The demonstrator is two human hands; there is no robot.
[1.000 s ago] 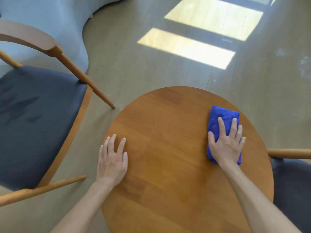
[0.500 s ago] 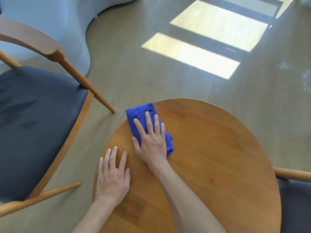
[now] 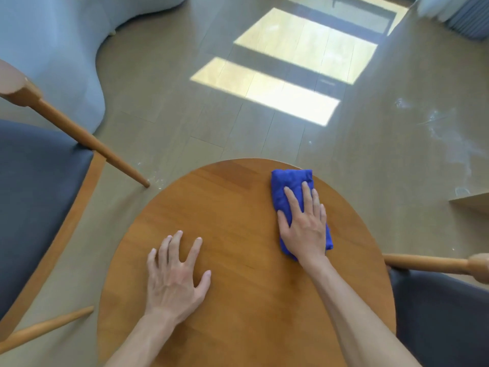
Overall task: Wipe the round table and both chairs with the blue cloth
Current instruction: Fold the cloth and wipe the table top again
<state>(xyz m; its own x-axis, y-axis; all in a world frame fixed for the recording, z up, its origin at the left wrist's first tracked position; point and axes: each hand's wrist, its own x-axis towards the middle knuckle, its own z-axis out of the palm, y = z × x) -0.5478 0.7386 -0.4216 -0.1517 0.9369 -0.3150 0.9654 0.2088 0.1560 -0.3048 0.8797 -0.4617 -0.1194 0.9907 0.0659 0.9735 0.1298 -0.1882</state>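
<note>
A round wooden table (image 3: 238, 197) fills the lower middle of the head view. A folded blue cloth (image 3: 289, 185) lies on its far right part. My right hand (image 3: 304, 223) presses flat on the cloth with straight fingers. My left hand (image 3: 174, 276) rests flat on the bare tabletop near the left edge, fingers spread. One wooden chair with a dark grey seat (image 3: 37, 202) stands to the left. The second chair (image 3: 444, 311) shows at the lower right, partly cut off by the frame.
A pale blue sofa (image 3: 60, 38) curves along the upper left. The wooden floor (image 3: 397, 144) carries sunlit patches at the top middle and whitish smears at the right. A light wooden board edge (image 3: 471, 202) juts in at the right.
My right hand has swept the cloth from the table's far left edge back across to the far right. My left hand has stayed on the tabletop, fingers spread wider.
</note>
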